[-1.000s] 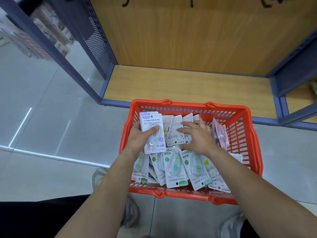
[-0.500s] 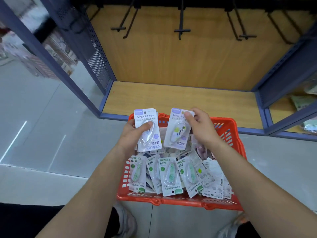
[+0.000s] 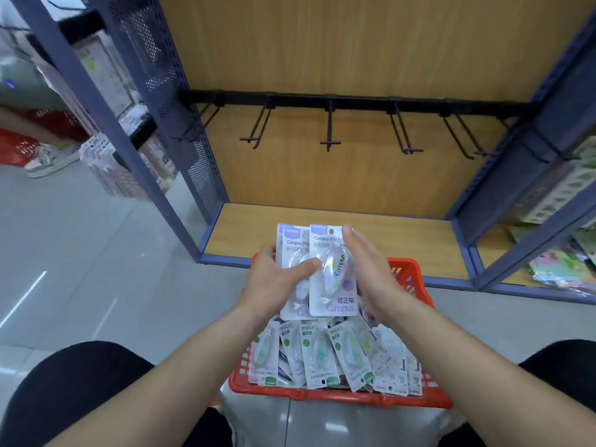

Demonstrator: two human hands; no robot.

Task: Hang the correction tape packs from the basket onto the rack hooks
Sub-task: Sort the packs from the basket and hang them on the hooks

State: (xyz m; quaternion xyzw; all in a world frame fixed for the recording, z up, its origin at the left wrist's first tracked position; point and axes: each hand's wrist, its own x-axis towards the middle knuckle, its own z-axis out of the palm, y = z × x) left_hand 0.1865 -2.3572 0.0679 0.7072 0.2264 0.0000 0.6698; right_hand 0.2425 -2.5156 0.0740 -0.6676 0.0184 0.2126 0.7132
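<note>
My left hand (image 3: 274,282) grips two overlapping white correction tape packs (image 3: 332,279) with purple tops, its thumb across their clear blisters. My right hand (image 3: 371,272) lies with straight fingers against the right edge of the front pack. Both hands are raised above the orange basket (image 3: 416,398), which holds several more packs (image 3: 322,356), mostly green ones. Black rack hooks (image 3: 329,130) stick out from a bar on the wooden back panel above, all bare.
The rack has a wooden bottom shelf (image 3: 387,233) and blue metal posts (image 3: 96,111) on both sides. Stocked shelves stand to the right (image 3: 561,253) and left. A red basket and a shoe (image 3: 45,159) are on the grey floor at far left.
Both hands lifted packs out of the basket and brought them together into one stack in my left hand. The view tilted up, showing the row of hooks.
</note>
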